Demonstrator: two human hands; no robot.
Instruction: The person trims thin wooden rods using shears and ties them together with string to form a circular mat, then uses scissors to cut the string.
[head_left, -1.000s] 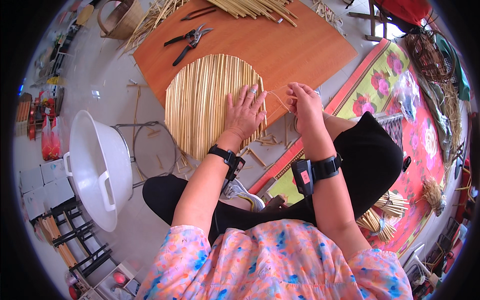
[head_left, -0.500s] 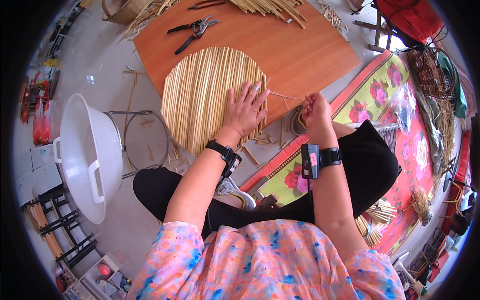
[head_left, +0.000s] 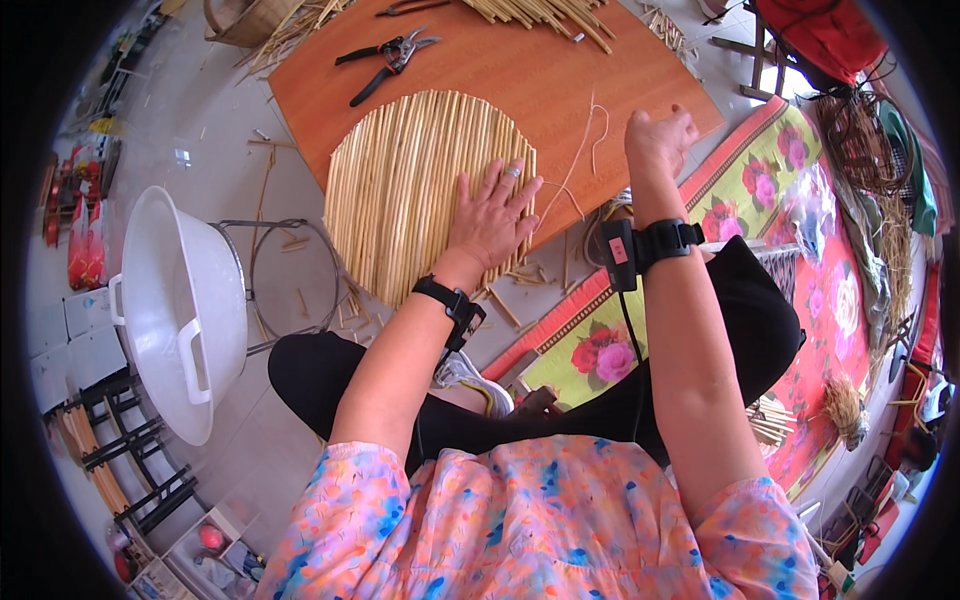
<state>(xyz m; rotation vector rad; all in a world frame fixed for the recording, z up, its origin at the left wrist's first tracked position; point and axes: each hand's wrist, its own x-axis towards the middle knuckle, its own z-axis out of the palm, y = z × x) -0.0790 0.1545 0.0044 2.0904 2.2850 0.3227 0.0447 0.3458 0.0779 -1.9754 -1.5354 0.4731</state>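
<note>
A round mat [head_left: 395, 190] of pale straw stalks set side by side lies on the orange-brown wooden board. My left hand [head_left: 490, 218] rests flat across its right part, fingers spread, with a ring on one finger. From the mat's right edge a thin pale thread [head_left: 578, 150] runs loosely over the board, one stretch of it bending in a loop. Beyond the thread's right side, my right hand [head_left: 660, 140] is raised with its fingers curled closed. What lies inside those fingers, if anything, is hidden.
Pruning shears [head_left: 392, 62] lie on the wooden board [head_left: 500, 80] above the mat. Loose stalks [head_left: 545, 18] are heaped at its far edge. A white plastic basin [head_left: 165, 320] stands on edge at left beside a metal ring frame [head_left: 295, 270]. Flowered cloth [head_left: 600, 350] covers floor at right.
My right hand has moved up and away to the right. The thread, taut between mat and hand before, now lies slack on the board. My left hand stays on the mat.
</note>
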